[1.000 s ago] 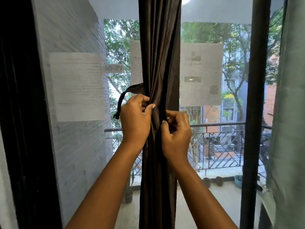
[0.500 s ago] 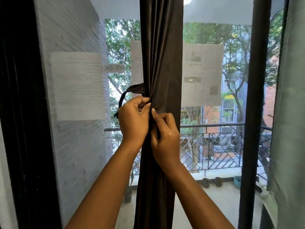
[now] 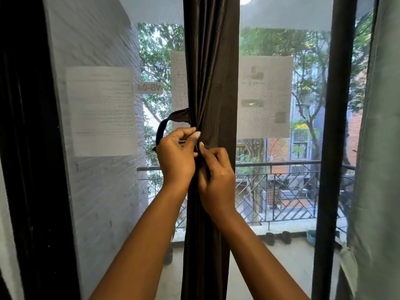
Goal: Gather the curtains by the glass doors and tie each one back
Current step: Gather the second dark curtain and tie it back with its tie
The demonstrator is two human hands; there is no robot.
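A dark brown curtain (image 3: pixel 211 72) hangs gathered in a narrow column in front of the glass door (image 3: pixel 281 105). A dark tie-back strap (image 3: pixel 167 124) loops out from its left side at hand height. My left hand (image 3: pixel 175 156) grips the curtain folds beside the strap, fingers curled. Pressed against it from the right, my right hand (image 3: pixel 216 178) pinches the fabric, its index finger pointing up along the folds. The strap's end is hidden behind my left hand. A pale grey-green curtain (image 3: pixel 376 148) hangs loose at the far right.
Paper sheets (image 3: pixel 101 111) are stuck on the glass. A dark door frame post (image 3: pixel 333 148) stands right of the curtain, and a black frame (image 3: pixel 28 148) fills the left edge. Outside are a balcony railing (image 3: pixel 281 185), pots and trees.
My right hand has moved left and up along the curtain until it touches my left hand. The gathered curtain has narrowed. My left hand has stayed in place on the folds.
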